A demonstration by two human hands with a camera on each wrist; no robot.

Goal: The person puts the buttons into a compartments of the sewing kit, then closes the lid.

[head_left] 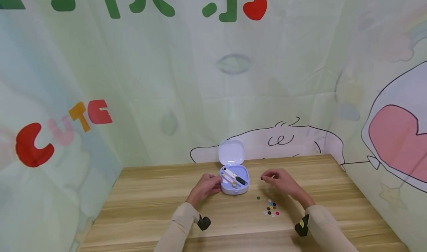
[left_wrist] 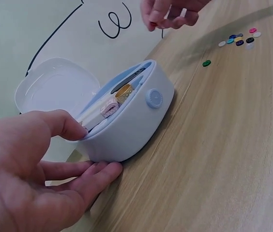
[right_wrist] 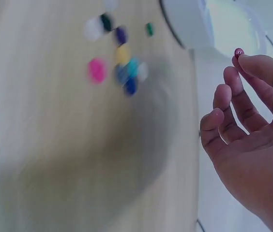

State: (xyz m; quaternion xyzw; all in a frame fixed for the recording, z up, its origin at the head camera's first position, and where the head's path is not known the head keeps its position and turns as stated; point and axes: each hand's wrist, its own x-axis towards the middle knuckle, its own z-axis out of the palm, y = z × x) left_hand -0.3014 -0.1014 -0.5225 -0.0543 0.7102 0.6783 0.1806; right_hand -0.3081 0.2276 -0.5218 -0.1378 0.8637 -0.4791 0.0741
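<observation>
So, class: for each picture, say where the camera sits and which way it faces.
Head: worn high, faces forward and down at the table; both hands and sleeves show.
Left wrist: low, faces along the left hand to the case.
Right wrist: faces past the right hand to the buttons.
All three share case and buttons.

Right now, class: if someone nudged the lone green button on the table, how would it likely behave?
The green button looks small, flat and thin, so it is probably very light. Lying flat on the smooth wooden table, it would likely slide rather than roll. Its low profile probably makes it fiddly to pick up.
</observation>
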